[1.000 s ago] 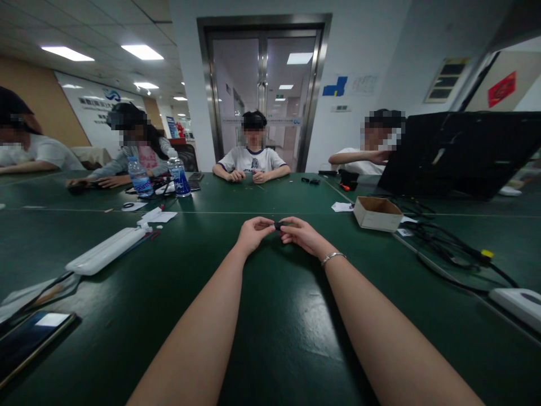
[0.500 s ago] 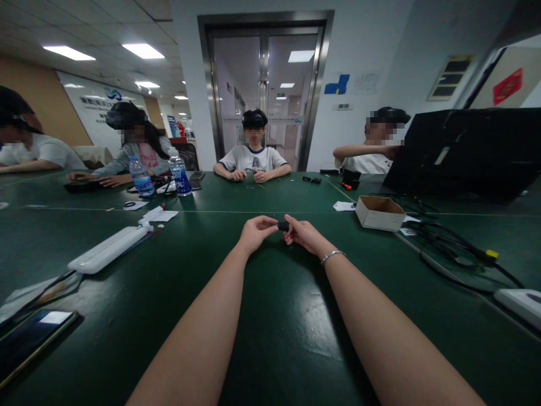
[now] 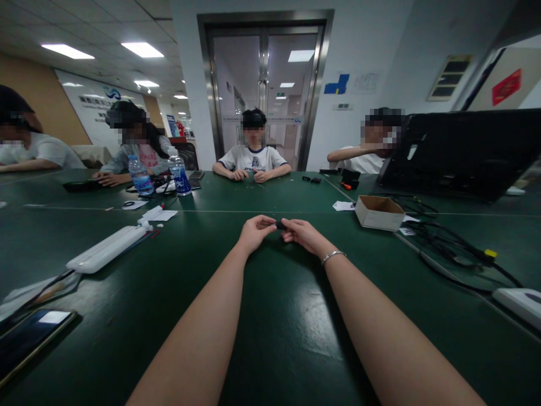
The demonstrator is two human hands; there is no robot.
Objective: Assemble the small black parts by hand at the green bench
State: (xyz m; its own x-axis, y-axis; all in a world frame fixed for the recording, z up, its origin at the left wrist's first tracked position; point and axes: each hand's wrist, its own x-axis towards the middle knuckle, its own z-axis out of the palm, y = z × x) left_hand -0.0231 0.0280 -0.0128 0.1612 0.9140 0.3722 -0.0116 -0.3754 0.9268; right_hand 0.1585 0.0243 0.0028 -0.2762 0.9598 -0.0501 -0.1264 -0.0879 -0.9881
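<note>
Between my two hands, just above the green table [image 3: 279,282], is a small black object [image 3: 280,225]; its kind is too small to make out. My left hand [image 3: 255,232] pinches its left end between thumb and fingers. From the other side, my right hand [image 3: 301,234] grips the right end, with the thumb and index finger pressed on it and the other fingers curled below. Fingertips of both hands partly hide the object. A silver bracelet [image 3: 333,257] circles my right wrist.
Right of my hands stand an open cardboard box [image 3: 379,215], black cables [image 3: 452,242] and a tilted black monitor [image 3: 460,152]. A white power strip [image 3: 109,249] and a phone [image 3: 34,344] lie left. Two bottles [image 3: 179,175] stand farther back. A person [image 3: 252,152] sits opposite.
My right fingers have shifted slightly left along the black object, covering more of it. My left hand stays nearly still. At the right, the monitor has tilted and a co-worker's arm has moved with it.
</note>
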